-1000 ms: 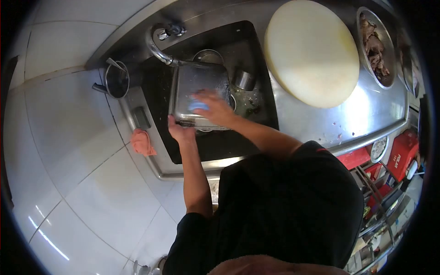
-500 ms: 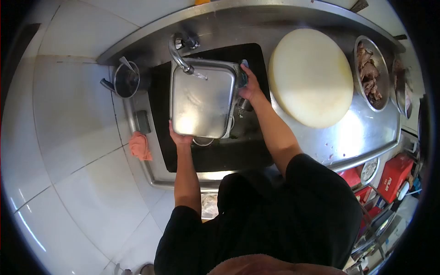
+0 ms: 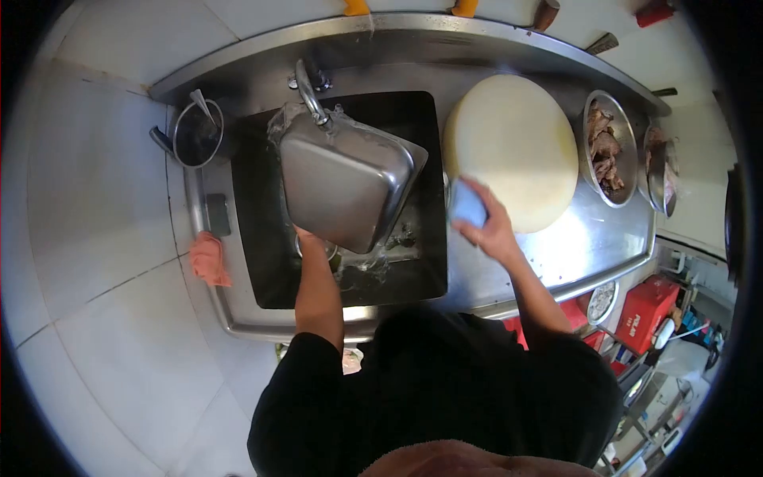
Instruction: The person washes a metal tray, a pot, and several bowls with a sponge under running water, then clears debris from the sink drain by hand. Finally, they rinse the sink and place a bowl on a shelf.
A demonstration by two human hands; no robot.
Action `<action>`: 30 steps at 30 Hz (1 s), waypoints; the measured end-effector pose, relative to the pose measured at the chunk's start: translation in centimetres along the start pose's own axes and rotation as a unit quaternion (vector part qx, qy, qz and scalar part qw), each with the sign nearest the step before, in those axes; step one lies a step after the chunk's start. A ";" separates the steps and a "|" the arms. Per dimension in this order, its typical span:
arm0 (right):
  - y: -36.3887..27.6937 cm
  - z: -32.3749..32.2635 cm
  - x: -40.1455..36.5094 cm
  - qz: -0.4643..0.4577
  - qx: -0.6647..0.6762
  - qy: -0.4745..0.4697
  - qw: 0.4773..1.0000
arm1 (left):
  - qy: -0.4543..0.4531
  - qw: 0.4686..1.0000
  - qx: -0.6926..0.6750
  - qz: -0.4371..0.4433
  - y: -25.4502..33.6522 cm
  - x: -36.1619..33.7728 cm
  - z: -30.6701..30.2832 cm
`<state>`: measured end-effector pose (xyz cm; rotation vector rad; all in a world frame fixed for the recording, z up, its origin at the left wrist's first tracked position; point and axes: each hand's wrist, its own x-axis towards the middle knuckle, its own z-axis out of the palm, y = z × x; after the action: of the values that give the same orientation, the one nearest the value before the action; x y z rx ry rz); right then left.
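Tilted over the dark sink (image 3: pixel 253 207) is a rectangular stainless steel pan (image 3: pixel 338 179), its underside turned up. My left hand (image 3: pixel 312 240) grips its near lower edge, the fingers mostly hidden beneath it. Water from the curved faucet (image 3: pixel 308 91) runs over the far side of the pan. To the right of the sink, my right hand (image 3: pixel 494 230) is closed around a light blue sponge (image 3: pixel 467 205), slightly blurred, at the near left edge of a thick round white cutting board (image 3: pixel 528 143).
A metal pot (image 3: pixel 199 137) stands left of the sink, above a grey-green block (image 3: pixel 217 215) and an orange cloth (image 3: pixel 210 259). At the right sit a bowl of meat (image 3: pixel 606 151) and more bowls (image 3: pixel 660 171). Several handles line the back ledge.
My right hand has left the pan's side and moved right with the sponge. The pan, now held by my left hand alone, has tipped and turned. The view has shifted somewhat.
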<state>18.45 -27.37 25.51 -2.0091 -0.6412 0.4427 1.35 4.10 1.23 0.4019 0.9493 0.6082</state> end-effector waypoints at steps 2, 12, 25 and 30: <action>0.2 -0.7 -3.1 0.026 -0.124 -0.126 0.984 | 0.033 0.999 0.008 0.006 0.8 -0.2 1.1; 3.5 4.4 -4.5 0.117 -0.081 -0.059 0.988 | -0.104 0.993 -0.047 -0.033 2.6 6.2 -1.8; 6.7 6.8 6.0 0.136 0.588 0.026 0.797 | -0.111 0.977 0.014 -0.181 4.3 6.2 1.5; 3.7 7.5 7.8 0.071 0.474 0.038 0.877 | -0.068 0.958 0.130 -0.246 5.9 3.6 -0.4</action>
<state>21.53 -19.08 18.23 -1.1157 -0.1460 0.6118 0.84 10.97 2.09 0.4145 0.9528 -0.0003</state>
